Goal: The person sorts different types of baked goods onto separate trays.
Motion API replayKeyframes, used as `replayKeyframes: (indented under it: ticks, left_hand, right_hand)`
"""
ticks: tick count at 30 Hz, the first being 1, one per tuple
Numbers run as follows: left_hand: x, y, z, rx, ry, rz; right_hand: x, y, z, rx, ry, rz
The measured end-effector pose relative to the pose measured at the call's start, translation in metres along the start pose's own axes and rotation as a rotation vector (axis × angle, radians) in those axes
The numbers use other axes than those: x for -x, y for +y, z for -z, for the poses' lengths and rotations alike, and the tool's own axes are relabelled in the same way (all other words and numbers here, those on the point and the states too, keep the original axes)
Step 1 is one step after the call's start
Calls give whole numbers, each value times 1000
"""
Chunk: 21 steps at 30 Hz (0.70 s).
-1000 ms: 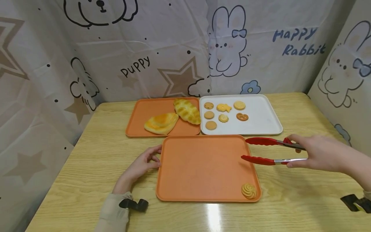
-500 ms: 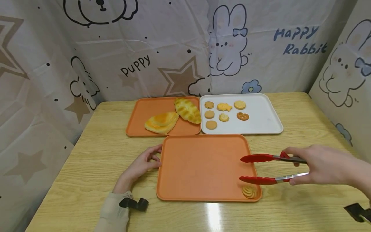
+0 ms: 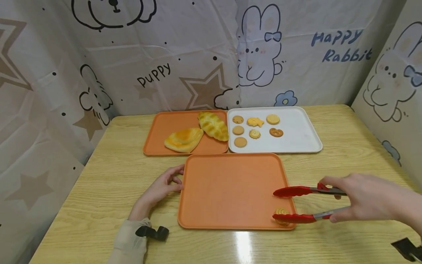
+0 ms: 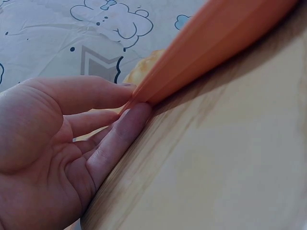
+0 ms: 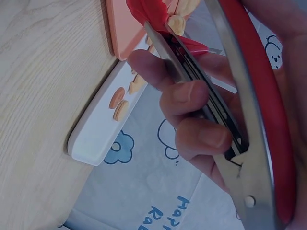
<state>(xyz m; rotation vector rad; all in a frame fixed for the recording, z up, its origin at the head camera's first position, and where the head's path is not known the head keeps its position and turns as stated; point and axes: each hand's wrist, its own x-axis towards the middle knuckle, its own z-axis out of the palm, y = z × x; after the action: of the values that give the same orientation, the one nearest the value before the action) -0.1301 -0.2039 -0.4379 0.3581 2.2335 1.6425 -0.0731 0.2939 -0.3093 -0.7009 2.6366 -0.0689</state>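
Note:
My right hand (image 3: 369, 198) grips red-tipped metal tongs (image 3: 296, 219) by the handles. The tongs' arms are spread apart over the right side of the front orange tray (image 3: 230, 190). Their nearer red tip covers part of a swirl cookie (image 3: 281, 211) in the tray's lower right corner; whether they touch cannot be told. In the right wrist view, fingers (image 5: 201, 136) curl around one arm of the tongs. My left hand (image 3: 161, 187) rests beside the tray's left edge, fingertips touching its outer rim. The left wrist view shows the thumb and index finger against that rim (image 4: 192, 57).
Behind, another orange tray (image 3: 158, 128) bears a braided bread (image 3: 213, 126) and a folded pastry (image 3: 183, 140). To its right, a white tray (image 3: 300, 132) holds several cookies, including a pretzel (image 3: 276, 132). A patterned curtain (image 3: 197, 55) closes off the table's back.
My right hand has moved the tongs toward the front of the table, down to the swirl cookie, with the arms still apart. The left hand and trays have stayed in place.

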Motion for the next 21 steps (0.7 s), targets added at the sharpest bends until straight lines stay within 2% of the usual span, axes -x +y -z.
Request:
replayKeyframes:
  ticks: [11, 21]
  left_hand:
    - [1, 0, 1, -5, -3, 2]
    - [0, 0, 1, 14, -12, 0]
  right_hand:
    - [4, 2, -7, -8, -47, -32]
    - [-1, 6, -6, 11, 18, 18]
